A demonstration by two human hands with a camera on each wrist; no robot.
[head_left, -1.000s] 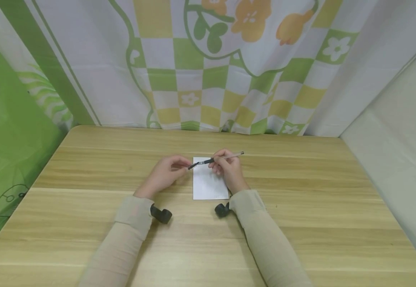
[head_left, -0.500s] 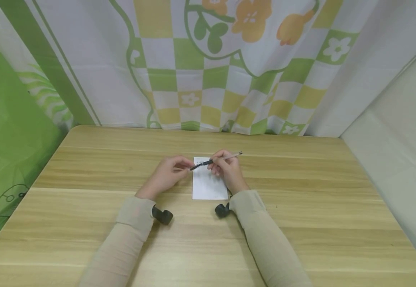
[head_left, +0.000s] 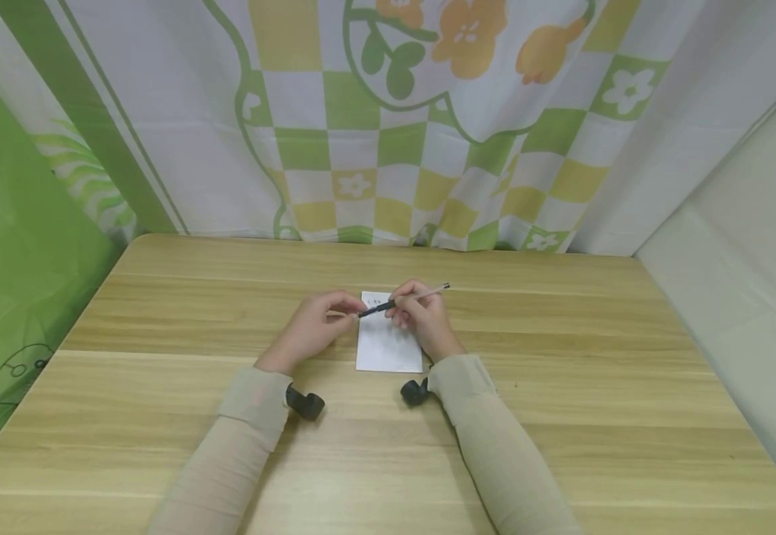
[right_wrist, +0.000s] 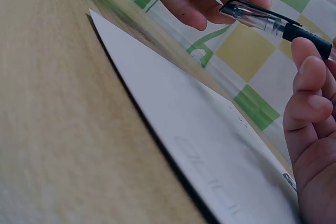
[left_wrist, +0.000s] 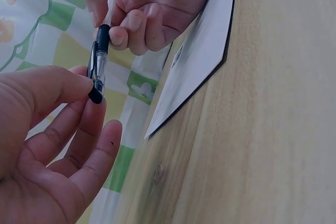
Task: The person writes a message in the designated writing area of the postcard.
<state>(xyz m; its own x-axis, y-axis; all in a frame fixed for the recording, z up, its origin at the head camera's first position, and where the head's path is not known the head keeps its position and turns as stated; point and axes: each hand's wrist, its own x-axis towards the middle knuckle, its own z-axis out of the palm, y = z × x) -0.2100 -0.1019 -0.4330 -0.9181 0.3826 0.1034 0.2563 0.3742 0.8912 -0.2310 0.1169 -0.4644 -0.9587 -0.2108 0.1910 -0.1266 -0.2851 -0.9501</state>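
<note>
My left hand point(head_left: 311, 331) pinches the black end of a clear pen cap point(left_wrist: 96, 88) between thumb and finger. My right hand point(head_left: 431, 323) pinches the pen point(head_left: 386, 305) by its black grip, the clear barrel pointing up to the right. In both wrist views the cap sits over the pen's tip, its black clip lying along the grip. Beneath the hands a white notepad point(head_left: 389, 349) with a dark underside lies on the table. Small marks show near its far edge; the right hand covers part of the pad.
The wooden table point(head_left: 595, 386) spreads out on all sides of the pad. A green, yellow and white checked curtain point(head_left: 401, 145) hangs behind its far edge. On each wrist is a black camera mount point(head_left: 306, 405). A pale wall point(head_left: 742, 230) stands at the right.
The left hand has shifted slightly right and the pen slightly left, so the cap has slid from the tip further over it. The notepad has shifted a little left and tilted.
</note>
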